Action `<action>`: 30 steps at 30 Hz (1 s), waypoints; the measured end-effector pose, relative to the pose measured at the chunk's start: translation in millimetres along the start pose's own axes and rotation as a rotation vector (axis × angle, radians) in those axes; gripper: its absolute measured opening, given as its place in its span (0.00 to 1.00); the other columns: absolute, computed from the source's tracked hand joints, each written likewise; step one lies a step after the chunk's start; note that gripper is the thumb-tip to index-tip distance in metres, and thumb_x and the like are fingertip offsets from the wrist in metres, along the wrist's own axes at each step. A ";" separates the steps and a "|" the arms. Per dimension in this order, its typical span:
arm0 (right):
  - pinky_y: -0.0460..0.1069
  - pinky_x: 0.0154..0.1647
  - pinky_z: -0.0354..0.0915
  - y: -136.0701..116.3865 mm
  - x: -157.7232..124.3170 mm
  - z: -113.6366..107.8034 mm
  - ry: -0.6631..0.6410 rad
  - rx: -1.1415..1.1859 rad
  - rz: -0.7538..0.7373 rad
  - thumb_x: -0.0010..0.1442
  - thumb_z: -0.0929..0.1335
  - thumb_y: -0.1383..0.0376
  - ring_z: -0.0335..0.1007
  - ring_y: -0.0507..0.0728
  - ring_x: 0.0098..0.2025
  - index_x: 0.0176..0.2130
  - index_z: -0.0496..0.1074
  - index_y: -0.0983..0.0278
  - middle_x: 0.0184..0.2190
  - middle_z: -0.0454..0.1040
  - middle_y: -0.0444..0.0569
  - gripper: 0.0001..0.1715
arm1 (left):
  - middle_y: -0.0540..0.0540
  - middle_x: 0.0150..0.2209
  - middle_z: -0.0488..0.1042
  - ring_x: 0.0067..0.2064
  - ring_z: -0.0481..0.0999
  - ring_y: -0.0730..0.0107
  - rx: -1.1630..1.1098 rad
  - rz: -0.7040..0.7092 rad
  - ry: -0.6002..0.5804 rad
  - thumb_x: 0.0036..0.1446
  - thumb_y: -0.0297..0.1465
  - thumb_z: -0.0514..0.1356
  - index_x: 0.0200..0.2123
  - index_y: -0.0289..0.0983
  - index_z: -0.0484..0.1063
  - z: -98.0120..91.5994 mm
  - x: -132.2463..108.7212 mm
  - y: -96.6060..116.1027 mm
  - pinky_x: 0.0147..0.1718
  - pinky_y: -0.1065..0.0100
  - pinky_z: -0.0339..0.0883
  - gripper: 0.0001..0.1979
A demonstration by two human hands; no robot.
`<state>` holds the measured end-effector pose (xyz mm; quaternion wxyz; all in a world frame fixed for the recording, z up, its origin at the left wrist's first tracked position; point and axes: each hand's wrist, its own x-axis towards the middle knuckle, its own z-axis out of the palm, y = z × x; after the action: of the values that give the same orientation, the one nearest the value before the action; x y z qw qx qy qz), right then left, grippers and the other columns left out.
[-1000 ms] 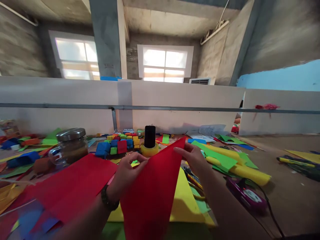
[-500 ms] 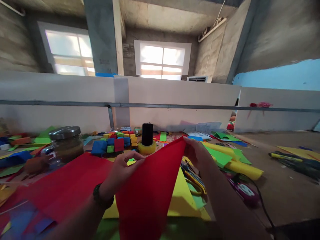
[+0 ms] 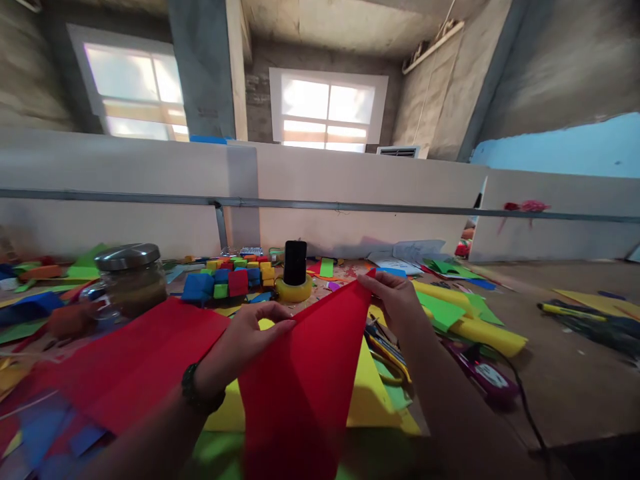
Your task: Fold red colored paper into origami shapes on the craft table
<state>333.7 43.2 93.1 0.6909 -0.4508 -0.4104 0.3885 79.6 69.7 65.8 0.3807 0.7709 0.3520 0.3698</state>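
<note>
Both hands hold up a sheet of red paper (image 3: 313, 373) by its upper edge, which slants up to the right and looks narrowly folded. My left hand (image 3: 253, 337), with a dark bracelet on the wrist, pinches the lower left end of that edge. At the upper right corner, my right hand (image 3: 397, 300) grips the paper between thumb and fingers. Yellow paper (image 3: 373, 393) lies under the raised sheet. To the left, a second red sheet (image 3: 145, 360) rests flat on the table. Scissors with yellow handles (image 3: 393, 360) lie partly behind my right forearm.
A glass jar with a metal lid (image 3: 130, 280) stands at left. Colored paper cubes (image 3: 237, 281) sit near a phone (image 3: 295, 262) propped in a yellow tape roll (image 3: 293, 291). Yellow rolled paper (image 3: 490, 337) and a purple corded device (image 3: 483, 377) lie at right.
My right hand has shifted slightly along the paper's edge, leaving a small red tip showing beyond its fingers. The left hand keeps its pinch. The camera view has tilted a little.
</note>
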 end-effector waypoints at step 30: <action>0.39 0.18 0.67 -0.1 5.0 7.7 0.196 0.099 -0.076 0.22 0.82 0.64 0.66 0.47 0.17 0.19 0.73 0.68 0.16 0.71 0.41 0.23 | 0.47 0.28 0.76 0.33 0.74 0.67 -0.469 -0.218 -0.063 0.39 0.37 0.71 0.26 0.33 0.76 -2.9 4.0 -6.9 0.33 0.69 0.65 0.14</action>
<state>328.4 50.1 96.3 0.7633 -0.4362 -0.3378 0.3360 77.3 77.1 62.4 0.5974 0.6303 0.3257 0.3737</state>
